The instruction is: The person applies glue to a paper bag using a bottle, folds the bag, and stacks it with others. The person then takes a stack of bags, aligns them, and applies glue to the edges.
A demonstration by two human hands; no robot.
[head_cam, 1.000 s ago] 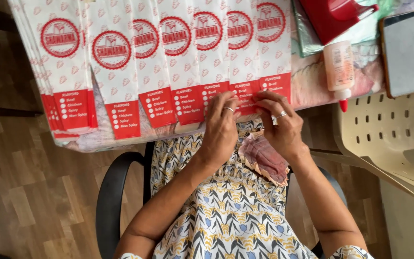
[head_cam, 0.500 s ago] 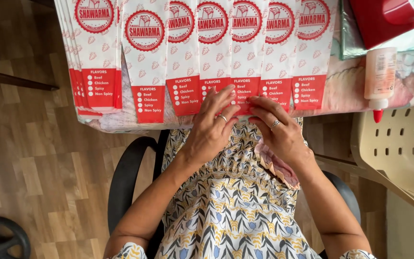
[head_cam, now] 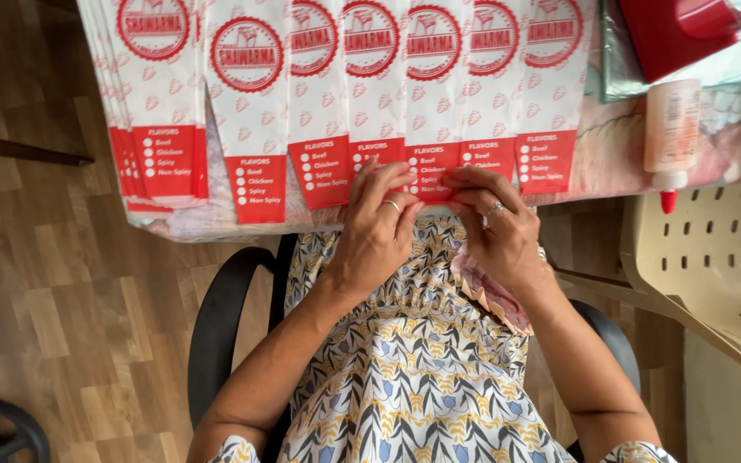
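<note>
Our view has shifted left since a second ago, yet the row of paper bags (head_cam: pixel 370 94) stays fanned along the table edge (head_cam: pixel 216 225). Our left hand (head_cam: pixel 379 231) and right hand (head_cam: pixel 499 227) keep pinching the bottom fold of the middle bag (head_cam: pixel 433 163).

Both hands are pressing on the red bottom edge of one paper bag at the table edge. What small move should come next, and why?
Probably slide the fingertips outward along that fold: the left hand and right hand both press the red end of one paper bag, whose bottom edge lies hidden under the fingers.
</note>
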